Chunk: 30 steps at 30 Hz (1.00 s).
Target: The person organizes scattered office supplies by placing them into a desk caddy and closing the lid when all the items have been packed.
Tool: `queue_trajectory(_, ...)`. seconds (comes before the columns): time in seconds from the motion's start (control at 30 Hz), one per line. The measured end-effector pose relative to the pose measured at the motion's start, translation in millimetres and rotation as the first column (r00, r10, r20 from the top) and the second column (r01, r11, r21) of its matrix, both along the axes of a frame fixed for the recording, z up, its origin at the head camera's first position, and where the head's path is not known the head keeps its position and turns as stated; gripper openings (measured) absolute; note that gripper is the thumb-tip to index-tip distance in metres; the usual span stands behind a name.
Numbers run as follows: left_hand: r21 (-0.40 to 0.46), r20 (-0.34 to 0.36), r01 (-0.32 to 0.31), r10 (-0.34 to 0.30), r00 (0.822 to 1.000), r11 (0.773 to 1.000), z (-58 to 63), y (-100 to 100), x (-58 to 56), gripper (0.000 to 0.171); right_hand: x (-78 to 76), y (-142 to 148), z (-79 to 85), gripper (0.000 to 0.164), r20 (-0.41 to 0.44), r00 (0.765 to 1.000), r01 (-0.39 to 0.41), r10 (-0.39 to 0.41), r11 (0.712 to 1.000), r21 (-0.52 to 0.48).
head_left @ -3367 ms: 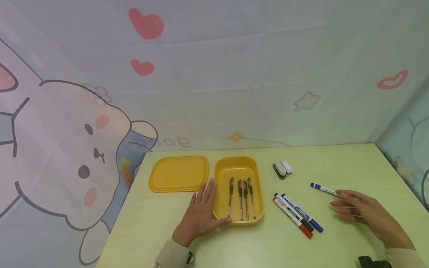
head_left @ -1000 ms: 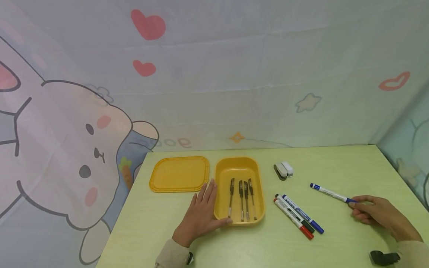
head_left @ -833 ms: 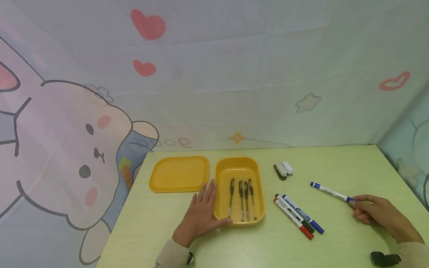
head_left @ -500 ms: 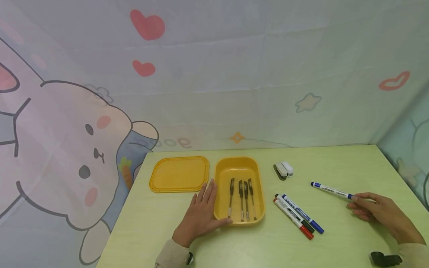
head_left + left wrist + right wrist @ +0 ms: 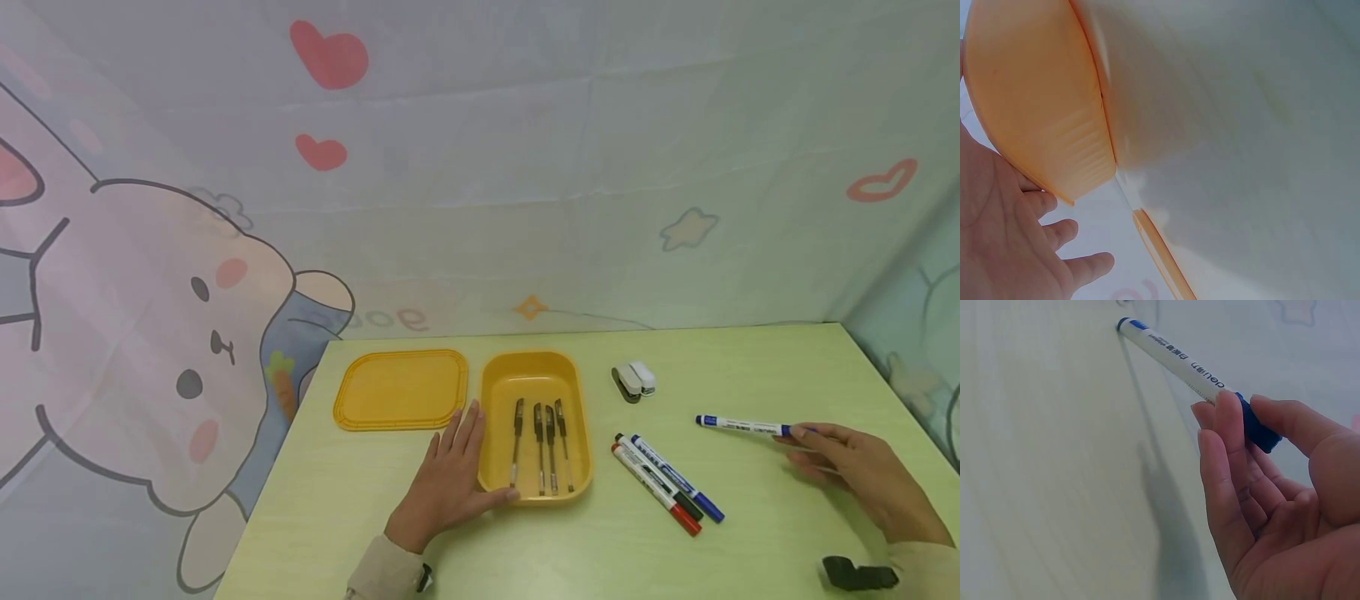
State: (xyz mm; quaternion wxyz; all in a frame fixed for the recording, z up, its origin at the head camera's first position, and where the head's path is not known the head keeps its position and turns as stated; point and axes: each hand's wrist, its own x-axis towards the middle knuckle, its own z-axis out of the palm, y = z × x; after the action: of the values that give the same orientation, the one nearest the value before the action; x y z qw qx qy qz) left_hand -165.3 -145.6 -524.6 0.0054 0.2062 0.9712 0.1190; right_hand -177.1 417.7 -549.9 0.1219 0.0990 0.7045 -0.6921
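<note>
My right hand [image 5: 862,467] pinches a blue-capped whiteboard marker [image 5: 742,426] by its cap, thumb on one side and fingertips on the other. In the right wrist view the marker [image 5: 1172,359] slants away from the hand, its far end close to the tabletop. My left hand [image 5: 446,483] lies with straight fingers along the left side of a yellow plastic box [image 5: 585,433], its thumb at the near rim. Several black-capped gel pens [image 5: 539,446] lie inside. From the left wrist, the box's outer wall [image 5: 1041,94] shows beside the palm [image 5: 1004,231].
A red marker [image 5: 660,493], a black marker [image 5: 678,496] and another blue marker [image 5: 682,479] lie side by side between the box and my right hand. Behind them sits a small stapler [image 5: 633,381]. The yellow lid [image 5: 401,389] lies flat left of the box.
My right hand, earlier farther left over the marker's body, now grips the cap end. The marker has swung to lie more level across the head view. My left hand stays in place.
</note>
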Motion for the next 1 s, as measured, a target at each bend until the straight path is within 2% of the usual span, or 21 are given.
queue_trajectory(0.37, 0.003, 0.007, -0.003, 0.003, 1.000, 1.000, 1.7, 0, 0.9, 0.116, -7.5, -7, 13.7, 0.009, -0.058, 0.998, 0.002, 0.002, 0.998, 0.058)
queue_trajectory(0.6, 0.002, 0.012, 0.000, 0.000, 1.000, 1.000, 3.1, 0, 1.2, 0.116, -11.1, -13, 23.8, 0.008, -0.079, 0.997, 0.009, -0.006, 0.999, 0.034)
queue_trajectory(0.73, -0.012, 0.016, -0.002, 0.003, 1.000, 1.000, 3.0, 0, 1.1, 0.116, -12.7, -18, 29.5, 0.012, -0.095, 0.995, -0.012, 0.016, 0.999, 0.041)
queue_trajectory(1.0, -0.010, 0.012, 0.000, 0.000, 1.000, 1.000, 3.4, 0, 0.9, 0.116, -20.9, -30, 41.9, 0.026, -0.113, 0.990, -0.064, 0.080, 0.988, 0.140)
